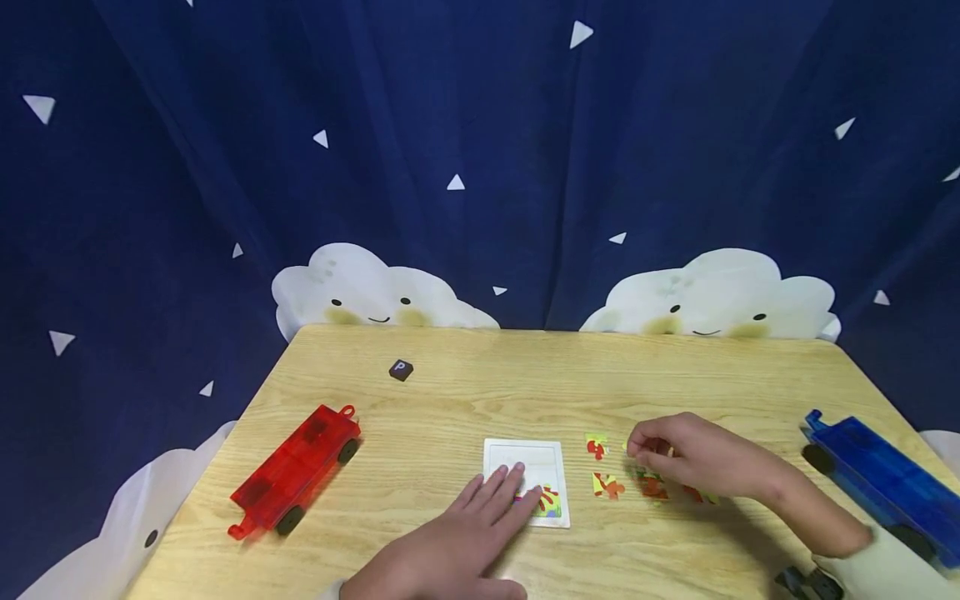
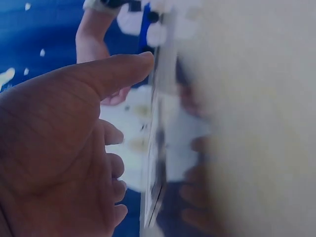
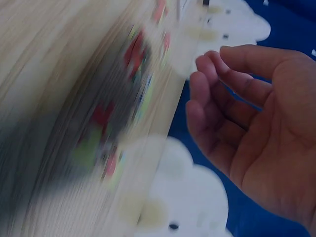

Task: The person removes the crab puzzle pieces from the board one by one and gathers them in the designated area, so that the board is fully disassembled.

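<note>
In the head view, lays the left hand (image 1: 465, 542) over the lower left of a white puzzle tray (image 1: 525, 454) on the wooden table (image 1: 450, 400), fingers nearly straight and slightly parted, one fingertip overlapping the coloured patch (image 1: 553, 502) in the tray's lower right corner. Holds the right hand (image 1: 693, 454) in a narrow, loosely bent cup over the loose puzzle pieces (image 1: 608, 486) to the right of the tray; leaves two of these in plain sight left of the hand and partly hides others beneath it. Has a red cart (image 1: 296, 471) well apart to the left and a blue cart (image 1: 885, 475) beyond the right forearm.

In the left wrist view, stretches the thumb straight towards the tabletop, fingertips showing just past the palm; cannot tell how firmly these meet the tray.

In the right wrist view, curves the fingers inward, thumb tip just beside the nearest fingertip. Has the pieces, blurred, lying on shadowed wood past the fingertips, apart from the hand; cannot see any piece within the grasp.
</note>
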`<state>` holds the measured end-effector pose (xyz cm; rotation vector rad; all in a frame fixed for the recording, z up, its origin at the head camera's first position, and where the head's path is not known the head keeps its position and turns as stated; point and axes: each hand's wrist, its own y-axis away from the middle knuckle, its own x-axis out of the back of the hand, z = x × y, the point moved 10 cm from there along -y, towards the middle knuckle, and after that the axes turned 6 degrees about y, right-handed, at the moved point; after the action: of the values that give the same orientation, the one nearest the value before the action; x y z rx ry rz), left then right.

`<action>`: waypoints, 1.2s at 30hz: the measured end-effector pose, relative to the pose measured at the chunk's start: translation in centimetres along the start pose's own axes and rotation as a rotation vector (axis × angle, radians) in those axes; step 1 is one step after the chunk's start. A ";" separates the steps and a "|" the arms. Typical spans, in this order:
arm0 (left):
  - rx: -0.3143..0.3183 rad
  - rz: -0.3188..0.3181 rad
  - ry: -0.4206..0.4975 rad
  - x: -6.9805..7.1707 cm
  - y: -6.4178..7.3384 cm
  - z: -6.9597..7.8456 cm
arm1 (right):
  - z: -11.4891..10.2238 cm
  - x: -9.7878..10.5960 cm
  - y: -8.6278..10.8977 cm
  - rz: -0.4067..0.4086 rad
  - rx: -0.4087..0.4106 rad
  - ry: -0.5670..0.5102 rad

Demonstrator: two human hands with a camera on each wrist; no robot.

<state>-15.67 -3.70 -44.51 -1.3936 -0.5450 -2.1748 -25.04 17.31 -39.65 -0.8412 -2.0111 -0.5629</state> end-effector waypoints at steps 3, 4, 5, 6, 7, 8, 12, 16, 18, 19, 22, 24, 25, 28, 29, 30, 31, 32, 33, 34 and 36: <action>0.069 0.030 0.101 1.2 0.2 -1.9 | -1.8 -0.7 -1.2 0.012 0.033 -0.026; 0.088 0.037 0.127 1.6 0.2 -2.6 | -2.5 -1.0 -1.6 0.014 0.050 -0.037; 0.106 0.043 0.149 1.9 0.2 -3.3 | -3.1 -1.4 -2.0 0.016 0.068 -0.049; 0.121 0.051 0.166 2.3 0.2 -3.9 | -3.7 -1.8 -2.4 0.016 0.086 -0.063; 0.133 0.060 0.181 2.6 0.1 -4.5 | -4.3 -2.2 -2.8 0.015 0.101 -0.075; 0.142 0.067 0.199 2.8 0.0 -5.1 | -4.9 -2.6 -3.3 0.017 0.118 -0.081; 0.157 0.081 0.249 3.3 -0.5 -6.7 | -7.0 -4.3 -4.9 0.016 0.169 -0.087; 0.182 0.053 0.298 2.9 -1.0 -7.7 | -8.3 -5.9 -6.6 0.002 0.175 -0.072; 0.197 0.040 0.310 2.6 -1.2 -8.0 | -8.7 -6.6 -7.2 -0.006 0.161 -0.064; 0.204 0.036 0.313 2.5 -1.3 -8.2 | -8.8 -6.9 -7.5 -0.008 0.155 -0.058; 0.221 0.030 0.315 2.2 -1.4 -8.5 | -9.2 -7.7 -8.1 -0.019 0.148 -0.049; 0.227 0.029 0.314 2.1 -1.5 -8.6 | -9.5 -8.1 -8.5 -0.028 0.150 -0.046; 0.229 0.028 0.316 2.0 -1.5 -8.6 | -9.6 -8.3 -8.6 -0.029 0.155 -0.041; 0.234 0.024 0.321 1.9 -1.5 -8.7 | -9.8 -8.5 -8.9 -0.025 0.164 -0.018; 0.235 0.022 0.323 1.9 -1.5 -8.7 | -9.9 -8.6 -9.0 -0.024 0.167 -0.010; 0.236 0.020 0.325 1.8 -1.5 -8.8 | -9.9 -8.6 -9.1 -0.022 0.170 -0.003; 0.238 0.020 0.325 1.8 -1.5 -8.8 | -9.9 -8.7 -9.1 -0.021 0.171 0.004; 0.238 0.019 0.323 1.8 -1.5 -8.8 | -9.8 -8.7 -9.2 -0.022 0.168 0.008; 0.239 0.018 0.322 1.8 -1.5 -8.8 | -9.8 -8.7 -9.2 -0.025 0.167 0.010; 0.239 0.018 0.322 1.8 -1.5 -8.8 | -9.8 -8.7 -9.2 -0.027 0.166 0.011; 0.237 0.020 0.318 1.8 -1.5 -8.8 | -9.7 -8.7 -9.3 -0.028 0.169 0.013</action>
<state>-23.51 -7.90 -46.47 -0.9043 -0.6389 -2.1756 -23.10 1.68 -42.58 -0.7061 -2.0288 -0.4059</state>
